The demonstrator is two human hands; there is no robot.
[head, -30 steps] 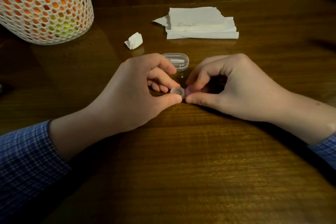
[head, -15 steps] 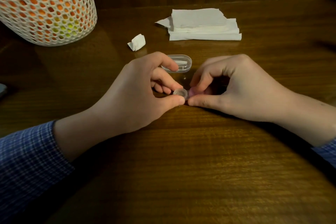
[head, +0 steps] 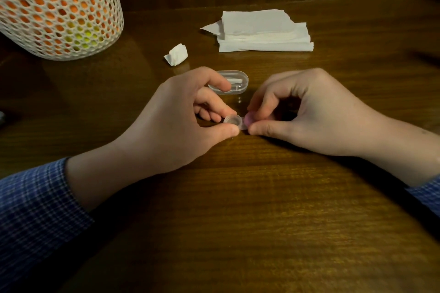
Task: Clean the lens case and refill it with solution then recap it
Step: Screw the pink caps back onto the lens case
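The lens case (head: 234,122) lies low on the bench (head: 238,209), a little above the middle of the frame, exactly between the two hands. Its long axis runs left to right across the picture. The left hand (head: 166,123) pinches the open clear well at the left end between thumb and forefinger. The right hand (head: 307,112) grips the other end, where a pink cap (head: 248,119) shows between its fingers; it is probably turning this cap on or off, but the fingers hide which. Both hands touch the case, so neither is nearer. Just above, a clear oval box (head: 235,82) stands behind the left forefinger. Farther up lie a crumpled tissue (head: 176,54) and a stack of paper napkins (head: 264,31); a mesh container (head: 57,7) fills the upper left.
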